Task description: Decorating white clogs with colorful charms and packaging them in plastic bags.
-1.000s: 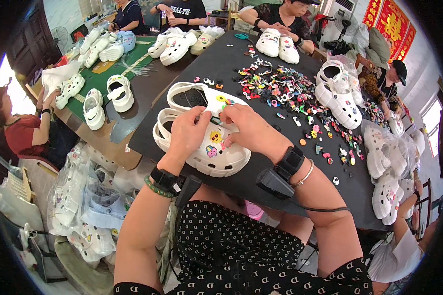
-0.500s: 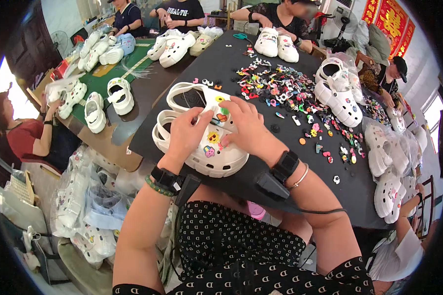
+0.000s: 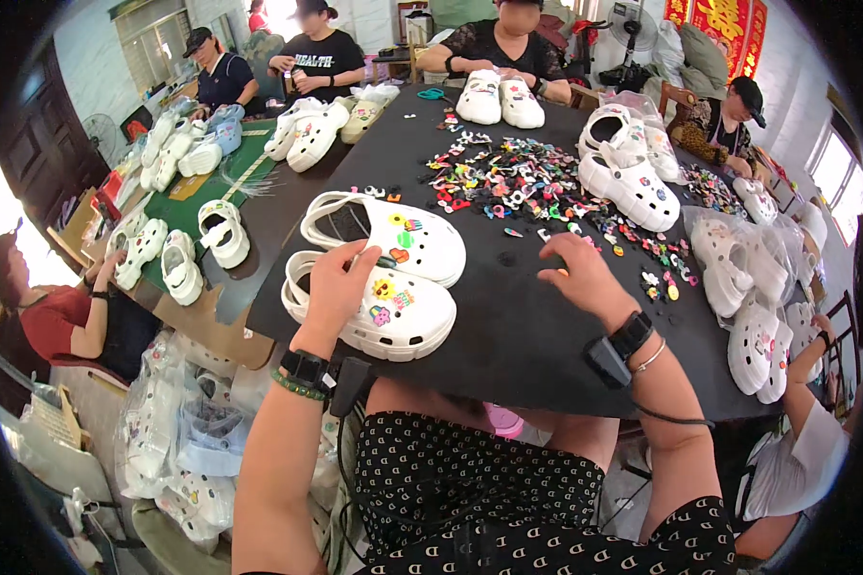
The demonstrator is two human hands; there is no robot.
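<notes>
A pair of white clogs lies side by side at the table's near left edge. On the far clog (image 3: pixel 431 247) are several colourful shoe charms, among them a green one and an orange-red one. The near clog (image 3: pixel 414 321) carries a yellow sun charm (image 3: pixel 384 289) and a pink-purple charm (image 3: pixel 381 315). My left hand (image 3: pixel 334 292) grips the near clog by its opening; some of its fingers are hidden. To the right, my right hand (image 3: pixel 590 278) hovers over the black table, thumb and index finger apart, nothing visible between them. Loose shoe charms (image 3: pixel 518 177) lie heaped beyond it.
More white clogs (image 3: pixel 628 187) stand right of the heap, and bagged ones (image 3: pixel 724 264) line the right edge. Across the table a person holds another pair (image 3: pixel 501 99). Several people sit around. Bagged clogs (image 3: pixel 153 412) are piled at lower left. Green scissors (image 3: pixel 433 94) lie far back.
My right hand has left the clogs and moved right, toward the loose charms. My left hand stays on the near clog. The view has shifted, showing more of the room's far side.
</notes>
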